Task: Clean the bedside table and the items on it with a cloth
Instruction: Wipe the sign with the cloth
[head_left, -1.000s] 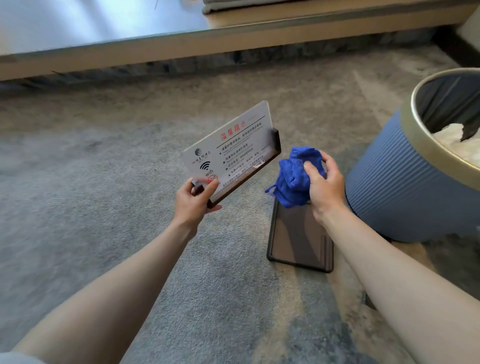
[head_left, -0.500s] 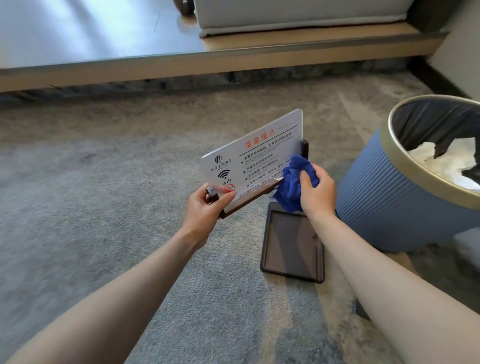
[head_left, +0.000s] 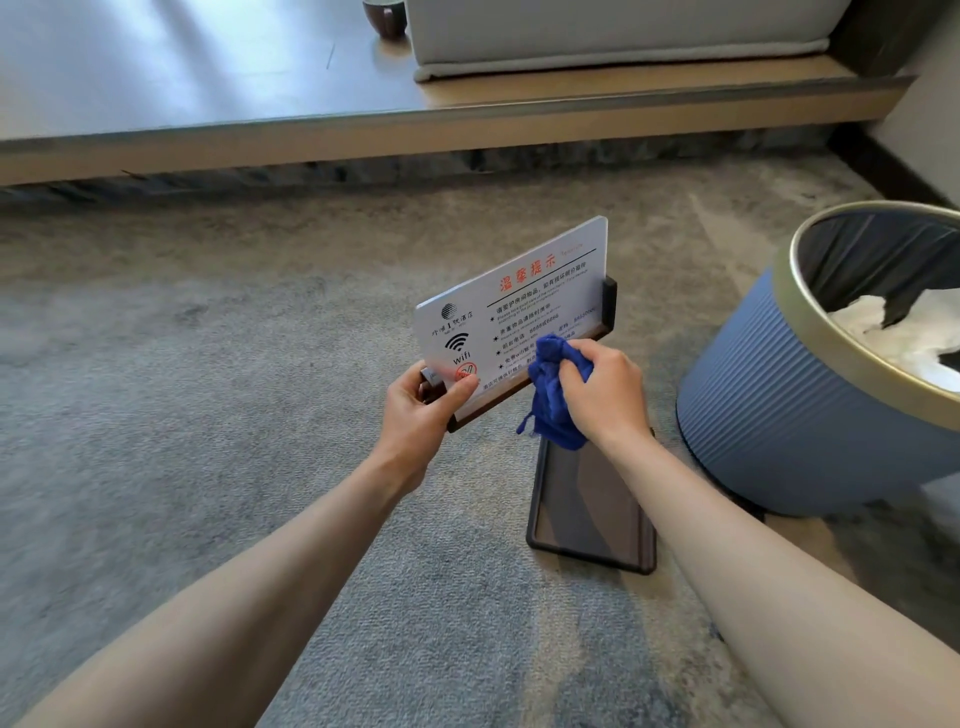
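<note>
A white wifi notice sign (head_left: 524, 291) in a dark wooden base is held tilted above the carpet. My left hand (head_left: 421, 410) grips its lower left corner, thumb on the front face. My right hand (head_left: 605, 395) holds a bunched blue cloth (head_left: 553, 395) against the lower middle of the sign, at the base edge. The sign's lower right part is hidden behind cloth and hand.
A dark rectangular tray (head_left: 592, 514) lies on the grey carpet under my right forearm. A blue ribbed waste bin (head_left: 779, 405) with white paper inside stands at the right. A low wooden platform (head_left: 363, 130) with a grey cushion (head_left: 613, 36) runs across the back.
My right hand has carried the blue cloth leftward from beside the sign's right end onto its front lower edge. The sign now stands a bit more upright.
</note>
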